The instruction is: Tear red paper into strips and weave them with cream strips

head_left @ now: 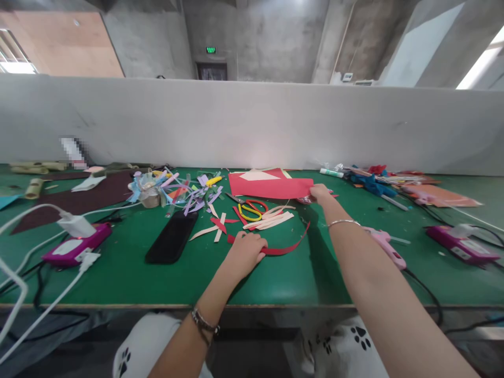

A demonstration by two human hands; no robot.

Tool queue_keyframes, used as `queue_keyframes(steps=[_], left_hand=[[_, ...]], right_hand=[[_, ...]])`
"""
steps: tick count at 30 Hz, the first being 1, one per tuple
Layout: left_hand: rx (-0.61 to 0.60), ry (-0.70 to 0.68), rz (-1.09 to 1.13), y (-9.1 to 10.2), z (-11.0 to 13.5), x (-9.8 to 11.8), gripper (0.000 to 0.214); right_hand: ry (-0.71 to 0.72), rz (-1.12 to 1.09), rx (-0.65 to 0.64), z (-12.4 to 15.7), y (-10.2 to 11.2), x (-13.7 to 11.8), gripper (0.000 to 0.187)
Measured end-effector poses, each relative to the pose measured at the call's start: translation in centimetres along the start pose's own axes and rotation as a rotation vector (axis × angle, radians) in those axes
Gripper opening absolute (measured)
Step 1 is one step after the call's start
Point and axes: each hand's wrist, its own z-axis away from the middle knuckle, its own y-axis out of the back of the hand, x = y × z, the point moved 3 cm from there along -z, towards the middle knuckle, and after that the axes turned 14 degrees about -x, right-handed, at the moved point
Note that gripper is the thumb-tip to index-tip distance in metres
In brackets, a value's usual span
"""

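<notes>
My left hand (246,254) is closed on a long red paper strip (285,250) near the front of the green table. One end of the strip curls up to the right. Farther back, my right hand (319,192) pinches the right edge of a red paper sheet (268,187), which lies over other paper. Between the hands are scissors (250,211) with red and yellow handles and a bundle of cream paper strips (271,220). Short red and cream scraps (219,226) lie just beyond my left hand.
A black phone (172,239) rests left of the hands. A pink glue gun (386,247) lies beside my right forearm. Purple power strips (79,247) with cables sit at both sides. Coloured scraps (202,194), a glue stick (331,172) and a white partition (252,126) are at the back.
</notes>
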Motion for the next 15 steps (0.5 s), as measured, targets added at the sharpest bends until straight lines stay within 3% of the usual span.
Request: queue_keyframes(steps=[3, 9, 15], left_hand=[[-0.034, -0.008, -0.006, 0.1, 0.0, 0.1, 0.011], [-0.043, -0.004, -0.041, 0.1, 0.1, 0.2, 0.011], [-0.020, -0.005, -0.080, -0.2, 0.0, 0.1, 0.013]], right_hand=[[-0.032, -0.047, -0.017, -0.7, -0.2, -0.6, 0.031], [0.055, -0.188, -0.032, -1.5, -1.4, -3.2, 0.021], [-0.004, -0.266, -0.011, -1.3, -1.7, -1.6, 0.031]])
